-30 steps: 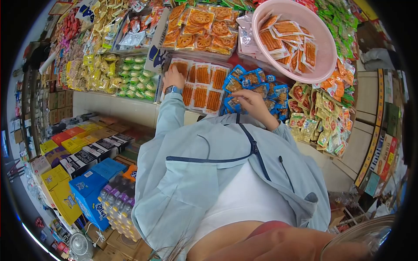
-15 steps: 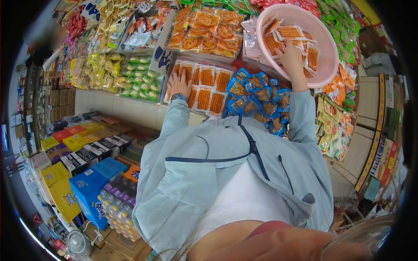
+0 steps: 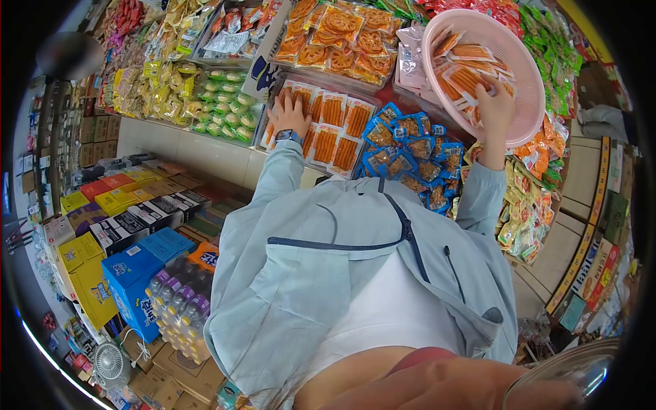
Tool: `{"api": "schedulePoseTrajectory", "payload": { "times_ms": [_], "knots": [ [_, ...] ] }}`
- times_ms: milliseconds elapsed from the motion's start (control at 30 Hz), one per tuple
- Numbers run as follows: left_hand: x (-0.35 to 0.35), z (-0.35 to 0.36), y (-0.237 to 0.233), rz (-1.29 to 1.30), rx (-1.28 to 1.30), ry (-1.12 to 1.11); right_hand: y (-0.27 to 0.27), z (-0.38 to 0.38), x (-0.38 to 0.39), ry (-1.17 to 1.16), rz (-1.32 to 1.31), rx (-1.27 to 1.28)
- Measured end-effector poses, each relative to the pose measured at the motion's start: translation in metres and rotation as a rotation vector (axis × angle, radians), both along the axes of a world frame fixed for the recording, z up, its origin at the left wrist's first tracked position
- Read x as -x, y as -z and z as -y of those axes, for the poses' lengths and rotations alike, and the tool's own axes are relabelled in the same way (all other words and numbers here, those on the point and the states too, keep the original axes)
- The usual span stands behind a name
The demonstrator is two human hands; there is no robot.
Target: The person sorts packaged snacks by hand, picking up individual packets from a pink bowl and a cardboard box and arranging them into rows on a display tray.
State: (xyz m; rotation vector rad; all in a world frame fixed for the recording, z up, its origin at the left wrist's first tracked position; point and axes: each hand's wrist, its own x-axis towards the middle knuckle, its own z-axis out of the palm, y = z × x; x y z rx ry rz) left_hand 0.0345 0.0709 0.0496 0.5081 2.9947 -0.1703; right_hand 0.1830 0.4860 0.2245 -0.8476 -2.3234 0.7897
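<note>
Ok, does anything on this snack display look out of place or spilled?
The pink basket looks perched at a tilt on the displayed snack packets at the right. The packets inside, where the right hand reaches, lie in a jumble. Nothing looks spilled or torn; the left hand rests on a tidy tray of orange packets.

We wear a pale blue-grey jacket (image 3: pixel 342 273) with navy zip trim, a white shirt (image 3: pixel 389 307) beneath, and a blue-strapped watch (image 3: pixel 289 136).
</note>
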Motion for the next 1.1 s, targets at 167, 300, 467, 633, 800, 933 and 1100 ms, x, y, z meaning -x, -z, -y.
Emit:
{"api": "schedulePoseTrajectory", "payload": {
  "times_ms": [167, 300, 467, 633, 800, 933, 1100],
  "knots": [
    [-0.005, -0.014, 0.006, -0.129, -0.178, -0.012, -0.026, 0.004, -0.041, 0.004, -0.207, 0.354],
    [-0.038, -0.04, -0.02, -0.055, -0.635, 0.052, -0.021, 0.056, -0.057, -0.106, -0.547, 0.831],
    [-0.117, -0.067, -0.061, 1.315, -1.863, -0.244, 0.052, 0.149, -0.059, -0.382, -0.062, 1.008],
    [-0.099, -0.057, -0.047, 0.859, -1.762, -0.394, 0.064, 0.187, -0.065, -0.734, 0.049, 0.837],
    [-0.016, -0.015, -0.002, 0.346, -1.38, -0.254, 0.013, 0.134, -0.054, -0.428, -0.319, 0.454],
    [0.016, -0.011, -0.003, 0.124, -0.534, -0.145, -0.015, 0.056, -0.036, -0.214, -0.173, -0.076],
    [0.006, -0.006, 0.046, -0.027, -0.2, -0.04, 0.015, 0.021, -0.022, -0.184, 0.222, -0.356]
  ]
}}
